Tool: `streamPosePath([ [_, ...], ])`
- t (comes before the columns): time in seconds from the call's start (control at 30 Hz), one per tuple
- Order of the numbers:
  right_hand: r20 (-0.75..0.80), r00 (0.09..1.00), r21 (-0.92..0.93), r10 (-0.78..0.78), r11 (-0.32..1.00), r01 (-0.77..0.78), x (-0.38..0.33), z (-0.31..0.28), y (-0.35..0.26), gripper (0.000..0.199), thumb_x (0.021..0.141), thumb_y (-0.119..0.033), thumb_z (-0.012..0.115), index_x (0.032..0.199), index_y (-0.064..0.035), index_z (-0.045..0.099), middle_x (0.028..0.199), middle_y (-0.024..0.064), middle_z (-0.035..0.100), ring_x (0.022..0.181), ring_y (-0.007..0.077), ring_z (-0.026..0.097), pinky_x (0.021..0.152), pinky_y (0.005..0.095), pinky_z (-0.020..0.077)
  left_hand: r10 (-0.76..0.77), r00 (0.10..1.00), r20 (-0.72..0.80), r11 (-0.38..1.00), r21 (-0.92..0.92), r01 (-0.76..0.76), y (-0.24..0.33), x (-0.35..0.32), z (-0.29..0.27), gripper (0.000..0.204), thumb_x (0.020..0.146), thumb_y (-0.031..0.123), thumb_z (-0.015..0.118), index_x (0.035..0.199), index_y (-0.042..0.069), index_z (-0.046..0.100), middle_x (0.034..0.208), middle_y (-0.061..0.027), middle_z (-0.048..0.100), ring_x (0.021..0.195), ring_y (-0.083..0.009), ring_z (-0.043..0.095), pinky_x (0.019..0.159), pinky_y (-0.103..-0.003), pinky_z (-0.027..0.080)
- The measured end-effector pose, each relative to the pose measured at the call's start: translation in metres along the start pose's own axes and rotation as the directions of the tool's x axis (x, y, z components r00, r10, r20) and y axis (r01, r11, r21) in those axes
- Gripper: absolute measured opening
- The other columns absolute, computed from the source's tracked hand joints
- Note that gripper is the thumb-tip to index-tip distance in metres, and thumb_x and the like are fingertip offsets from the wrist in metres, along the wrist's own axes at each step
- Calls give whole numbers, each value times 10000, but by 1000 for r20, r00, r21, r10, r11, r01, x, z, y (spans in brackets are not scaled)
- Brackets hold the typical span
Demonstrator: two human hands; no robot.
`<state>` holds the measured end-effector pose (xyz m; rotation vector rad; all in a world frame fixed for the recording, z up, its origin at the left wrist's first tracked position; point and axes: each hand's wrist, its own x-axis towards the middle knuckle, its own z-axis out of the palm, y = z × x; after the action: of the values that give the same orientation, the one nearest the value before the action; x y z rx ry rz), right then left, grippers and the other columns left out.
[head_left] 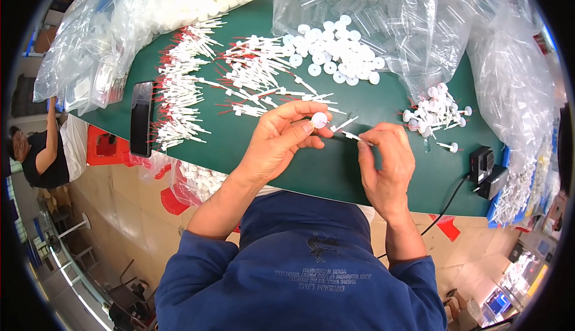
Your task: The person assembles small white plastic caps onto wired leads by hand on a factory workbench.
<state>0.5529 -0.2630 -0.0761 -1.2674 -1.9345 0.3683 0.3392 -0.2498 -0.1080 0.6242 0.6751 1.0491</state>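
My left hand (pixel 277 142) pinches a small white disc (pixel 319 120) between thumb and forefinger, the other fingers curled behind it. Close to it, my right hand (pixel 388 166) grips a thin white plastic stick (pixel 354 137) by one end, its tip pointing at the disc. The two pieces are apart. Another white stick (pixel 344 124) lies just beyond the fingertips. Past my hands is a heap of loose white discs (pixel 341 52). To the right, a small pile of sticks fitted with discs (pixel 434 112) rests on the green table (pixel 299 175).
Two heaps of white sticks with red wires (pixel 182 85) (pixel 257 61) cover the left side, beside a black phone (pixel 141 118). Clear plastic bags (pixel 413 20) line the back. A black adapter (pixel 482 166) with a cable sits at the right edge. Another person (pixel 45 151) is at far left.
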Motion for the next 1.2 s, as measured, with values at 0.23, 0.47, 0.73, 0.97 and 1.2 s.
streamPosePath([
  [0.23, -9, 1000, -37, -6, 999, 6, -1, 0, -1, 227, 724, 103, 730, 895, -25, 656, 800, 84, 620, 827, 287, 628, 688, 382, 494, 82, 997, -1, 967, 241, -79, -3, -1, 3, 291, 971, 20, 635, 1258, -26, 624, 1163, -112, 674, 1007, -174, 683, 783, -280, 579],
  [0.47, 17, 999, -41, -35, 999, 36, 1, 7, -5, 239, 727, 68, 734, 929, -44, 672, 816, 63, 627, 855, 275, 620, 723, 377, 492, 20, 999, 43, 966, 255, -31, -9, 1, 7, 278, 945, -58, 631, 1222, -60, 646, 1128, -117, 674, 974, -175, 683, 797, -281, 579],
  [0.73, 49, 996, -44, -73, 996, 76, -1, 11, 1, 222, 717, 29, 766, 904, -49, 676, 781, 60, 581, 825, 258, 597, 706, 377, 479, 15, 997, 74, 970, 241, -32, -17, 4, 3, 267, 935, -70, 636, 1199, -77, 673, 1114, -138, 673, 960, -186, 689, 828, -278, 587],
  [0.97, 5, 992, -40, -126, 991, 126, -4, 21, 1, 237, 703, 60, 756, 901, -34, 667, 754, 62, 564, 792, 261, 601, 634, 358, 499, 6, 997, 77, 983, 185, -20, -17, 4, 2, 234, 930, -51, 672, 1160, -57, 707, 1027, -104, 698, 901, -159, 693, 821, -266, 577],
  [1.2, -40, 989, -55, -141, 989, 139, -14, 26, 2, 234, 711, 82, 752, 903, -20, 666, 777, 79, 602, 771, 263, 615, 631, 347, 506, -62, 997, 51, 965, 260, 47, -12, 8, 8, 247, 906, -91, 668, 1149, -68, 708, 1011, -126, 690, 859, -179, 696, 774, -262, 585],
])
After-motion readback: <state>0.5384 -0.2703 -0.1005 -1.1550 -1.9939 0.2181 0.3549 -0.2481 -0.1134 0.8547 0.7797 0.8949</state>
